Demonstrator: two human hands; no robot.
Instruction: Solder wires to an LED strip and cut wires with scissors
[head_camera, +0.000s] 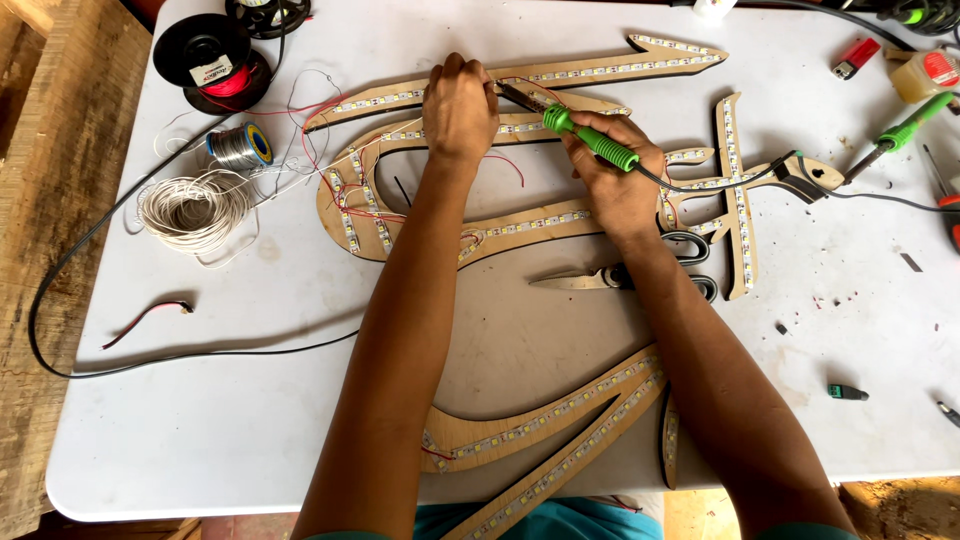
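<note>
One white table (200, 420). On it, one large cut-out wooden sign (520, 232) in several curved and pointed pieces, lined with light strips. Two green-handled tools: one soldering iron (590, 140) in my grip, a second green tool (895, 135) lying at the far right edge. One pair of scissors (580, 281) just below my right wrist. Two black spools (215, 60) with red wire at top left, one small reel of solder (240, 146) beside them, one loose coil of white wire (192, 208). One red lighter (855, 57) top right.

A long black cable (120, 365) loops across the left of the table. Thin red wires (320, 120) trail over the sign near my left hand. My forearms cover the sign's middle.

Right hand (620, 180): fingers closed around the soldering iron's green handle, tip pointing up-left onto the sign's upper strip. Left hand (458, 110): knuckles up, fingers curled and pressed down on the same strip, touching it just beside the iron's tip; whether they pinch a wire I cannot tell.
</note>
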